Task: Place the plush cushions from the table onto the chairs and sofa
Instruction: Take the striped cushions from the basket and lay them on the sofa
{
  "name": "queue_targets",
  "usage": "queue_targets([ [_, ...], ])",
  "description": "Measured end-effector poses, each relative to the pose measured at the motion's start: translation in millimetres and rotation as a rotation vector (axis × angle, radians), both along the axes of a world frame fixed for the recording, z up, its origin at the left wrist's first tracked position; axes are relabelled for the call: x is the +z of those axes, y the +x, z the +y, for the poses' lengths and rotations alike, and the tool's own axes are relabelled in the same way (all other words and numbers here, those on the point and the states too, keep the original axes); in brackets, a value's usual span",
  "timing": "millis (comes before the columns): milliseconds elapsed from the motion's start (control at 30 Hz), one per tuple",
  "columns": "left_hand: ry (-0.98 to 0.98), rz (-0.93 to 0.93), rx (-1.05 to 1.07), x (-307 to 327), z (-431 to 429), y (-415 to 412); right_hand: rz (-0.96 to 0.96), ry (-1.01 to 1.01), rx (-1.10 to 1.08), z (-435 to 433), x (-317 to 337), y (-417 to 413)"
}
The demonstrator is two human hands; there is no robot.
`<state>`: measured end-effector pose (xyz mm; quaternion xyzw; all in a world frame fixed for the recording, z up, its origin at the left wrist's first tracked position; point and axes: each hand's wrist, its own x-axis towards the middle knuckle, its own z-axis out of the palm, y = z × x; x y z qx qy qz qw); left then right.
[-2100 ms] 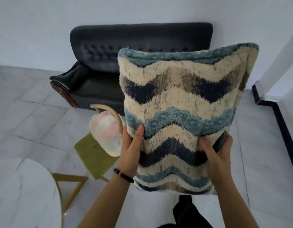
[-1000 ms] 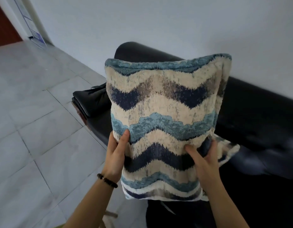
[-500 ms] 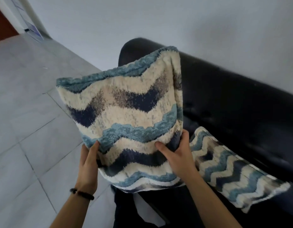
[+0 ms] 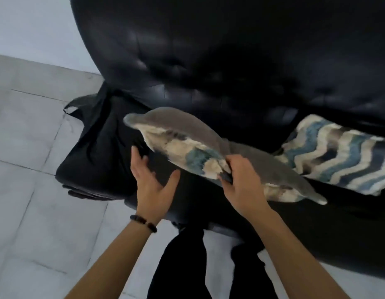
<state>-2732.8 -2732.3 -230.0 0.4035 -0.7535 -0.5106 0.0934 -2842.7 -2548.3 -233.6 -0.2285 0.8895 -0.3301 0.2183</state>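
Glossy black leather sofa point(image 4: 230, 61) (tufted); plush woven cushion point(image 4: 200, 147).

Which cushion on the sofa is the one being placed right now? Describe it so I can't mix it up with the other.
Start at the black sofa. Over the seat near its left armrest, the cushion in hand is pinched by the right hand, tilted. Unlike the flat cushion lying pattern-up to the right, this one shows its plain grey back.
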Motion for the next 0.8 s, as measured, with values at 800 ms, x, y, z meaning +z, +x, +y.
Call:
queue_targets([
  [800,-1.046,-0.071,-0.898,-228,-140,-150,0.495,0.598,0.011,-8,-200,-115],
])
